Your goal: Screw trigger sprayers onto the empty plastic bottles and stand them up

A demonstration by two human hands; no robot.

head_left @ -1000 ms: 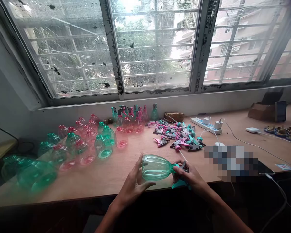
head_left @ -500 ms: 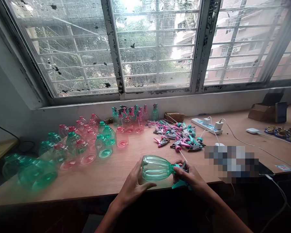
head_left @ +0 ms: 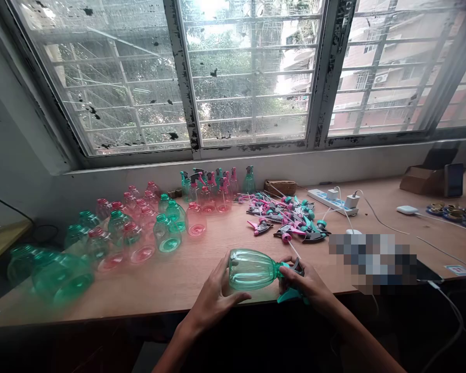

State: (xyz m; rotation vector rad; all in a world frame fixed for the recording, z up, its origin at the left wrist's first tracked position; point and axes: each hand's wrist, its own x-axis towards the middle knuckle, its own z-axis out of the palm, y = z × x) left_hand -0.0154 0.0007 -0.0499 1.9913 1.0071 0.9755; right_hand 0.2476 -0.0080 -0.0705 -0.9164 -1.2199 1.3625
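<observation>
A clear green spray bottle lies on its side in the air at the table's front edge, its base to the left and its neck to the right. My left hand cups the base end, thumb stretched out below and the other fingers partly hidden behind the plastic. Around the neck, my right hand grips the teal and dark grey spray head, which sits against the bottle's mouth. My right fingers cover much of that joint, so how tightly it is seated cannot be made out.
Loose pink, teal and grey spray heads lie heaped beyond my hands. Several open pink and green bottles stand at the left. Bottles with spray heads fitted stand near the window wall. A power strip with cables lies right.
The view has shifted very slightly. Both hands keep the same hold on the bottle and spray head, with no clear movement between them.
</observation>
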